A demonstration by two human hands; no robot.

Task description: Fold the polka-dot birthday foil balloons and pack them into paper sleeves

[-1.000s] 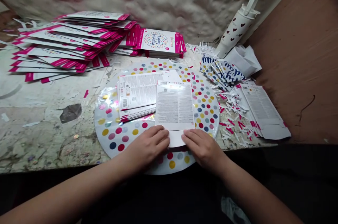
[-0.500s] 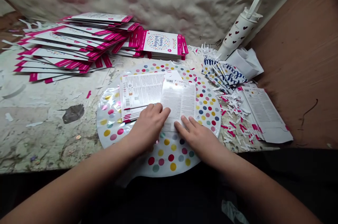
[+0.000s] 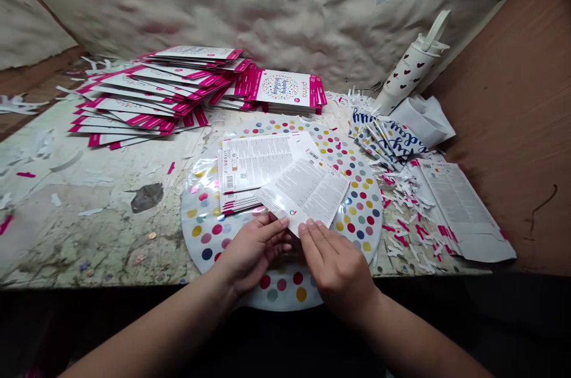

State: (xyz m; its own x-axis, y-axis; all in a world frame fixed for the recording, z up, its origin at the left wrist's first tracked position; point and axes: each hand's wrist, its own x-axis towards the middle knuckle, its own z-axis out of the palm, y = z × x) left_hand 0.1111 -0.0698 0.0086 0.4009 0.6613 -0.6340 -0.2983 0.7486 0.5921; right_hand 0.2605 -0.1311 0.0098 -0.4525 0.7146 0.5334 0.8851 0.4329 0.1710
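Note:
A white card packet (image 3: 307, 191), covered with fine printed text, lies tilted at the middle with its lower edge towards me. My left hand (image 3: 254, 250) grips its lower-left edge, thumb on top and fingers curled below. On the bottom edge, my right hand (image 3: 334, 262) pinches the packet with its fingers laid over the top; its thumb is hidden. Just behind and to the left, a stack of similar packets (image 3: 256, 161) with pink edges sits face down. Everything here rests on a round foil balloon (image 3: 285, 292), white with coloured dots and lying flat.
Piles of pink-and-white packets (image 3: 147, 93) and more packets (image 3: 285, 90) stand at the back. To the right are a heart-patterned tumbler (image 3: 408, 72), folded foil balloons (image 3: 388, 137), paper scraps (image 3: 408, 199) and an opened packet (image 3: 466, 205). A brown board (image 3: 504, 116) bounds that side.
The packet has turned clockwise, and its near edge is now held up between both hands. My left hand has shifted from lying over it to gripping its edge. The camera view has tilted slightly.

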